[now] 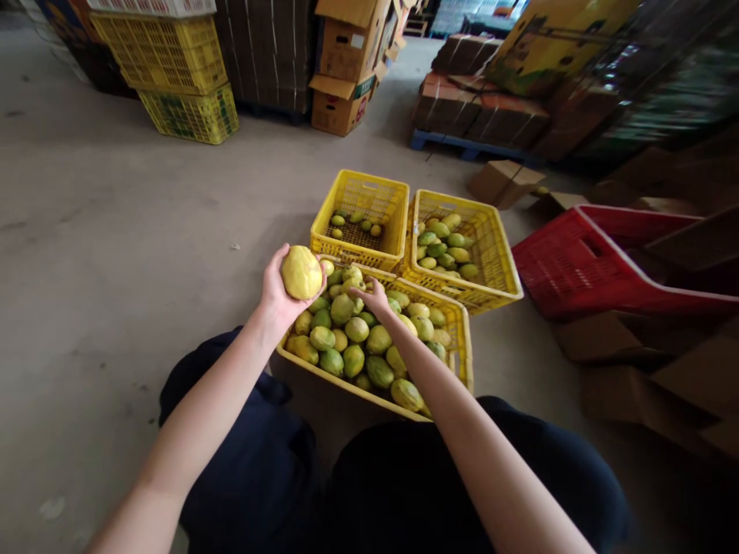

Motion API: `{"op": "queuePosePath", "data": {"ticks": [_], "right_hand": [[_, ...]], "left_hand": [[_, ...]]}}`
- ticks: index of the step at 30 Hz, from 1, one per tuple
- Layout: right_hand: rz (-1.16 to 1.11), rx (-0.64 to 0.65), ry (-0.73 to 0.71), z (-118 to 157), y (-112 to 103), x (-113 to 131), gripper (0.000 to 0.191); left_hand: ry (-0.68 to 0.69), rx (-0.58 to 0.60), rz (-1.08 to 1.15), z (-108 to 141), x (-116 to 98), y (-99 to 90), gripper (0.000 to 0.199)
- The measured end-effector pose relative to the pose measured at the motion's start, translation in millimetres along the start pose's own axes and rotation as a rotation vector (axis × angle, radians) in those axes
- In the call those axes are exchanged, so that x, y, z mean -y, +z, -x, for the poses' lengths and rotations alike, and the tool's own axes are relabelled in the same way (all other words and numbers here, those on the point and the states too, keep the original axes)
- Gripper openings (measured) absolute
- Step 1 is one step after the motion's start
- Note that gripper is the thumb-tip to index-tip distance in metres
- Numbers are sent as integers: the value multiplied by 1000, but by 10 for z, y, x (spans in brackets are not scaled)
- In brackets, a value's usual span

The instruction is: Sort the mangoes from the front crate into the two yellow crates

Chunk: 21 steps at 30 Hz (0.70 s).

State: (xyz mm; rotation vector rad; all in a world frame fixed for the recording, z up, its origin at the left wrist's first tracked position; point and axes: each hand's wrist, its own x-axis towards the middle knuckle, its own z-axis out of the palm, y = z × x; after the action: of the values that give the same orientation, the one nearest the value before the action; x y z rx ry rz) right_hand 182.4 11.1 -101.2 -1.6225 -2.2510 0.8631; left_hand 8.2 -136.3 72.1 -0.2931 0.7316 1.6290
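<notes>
My left hand (277, 296) is wrapped from below around a large, lumpy yellow fruit (302, 273), raised at the left rim of the nearest yellow crate (466, 354). That crate is filled with oval green and yellow fruits (379, 371), mottled and of mixed sizes. Over the far part of this heap hangs my right hand (375, 298), its fingers stretched out to the left and apart. The fingertips are close to the fruits beneath; whether they touch one I cannot tell. Nothing shows in that hand.
Two more yellow crates adjoin behind: the left one (361, 181) holds several small fruits, the right one (508, 269) more. A red crate (554, 265) and cardboard pieces stand at right. Stacked yellow crates (167, 54), cartons (340, 100) and a blue pallet (444, 145) are farther back.
</notes>
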Motion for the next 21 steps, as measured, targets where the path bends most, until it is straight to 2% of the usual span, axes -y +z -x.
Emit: {"op": "queuePosePath", "data": {"ticks": [2, 5, 8, 10, 12, 14, 16, 21], "right_hand": [[-6, -30, 50, -97, 83, 119, 50], [-9, -82, 72, -86, 193, 255, 56], [10, -49, -135, 26, 286, 342, 60], [63, 61, -317, 110, 359, 378, 57], [116, 167, -398, 189, 437, 385, 45], [137, 203, -392, 249, 493, 349, 30], [146, 207, -377, 271, 502, 266, 24], [181, 104, -218, 100, 338, -47, 35]], "left_hand": [[-2, -13, 6, 13, -11, 21, 26], [0, -13, 1, 31, -19, 49, 28], [-12, 3, -19, 33, -11, 67, 29], [-20, 8, -34, 28, 2, 78, 28], [-14, -1, -36, 24, 17, 87, 28], [-10, -20, -35, 26, 29, 89, 28], [-9, -40, -41, 35, 36, 80, 28], [-6, -35, -46, 53, 33, 23, 26]]}}
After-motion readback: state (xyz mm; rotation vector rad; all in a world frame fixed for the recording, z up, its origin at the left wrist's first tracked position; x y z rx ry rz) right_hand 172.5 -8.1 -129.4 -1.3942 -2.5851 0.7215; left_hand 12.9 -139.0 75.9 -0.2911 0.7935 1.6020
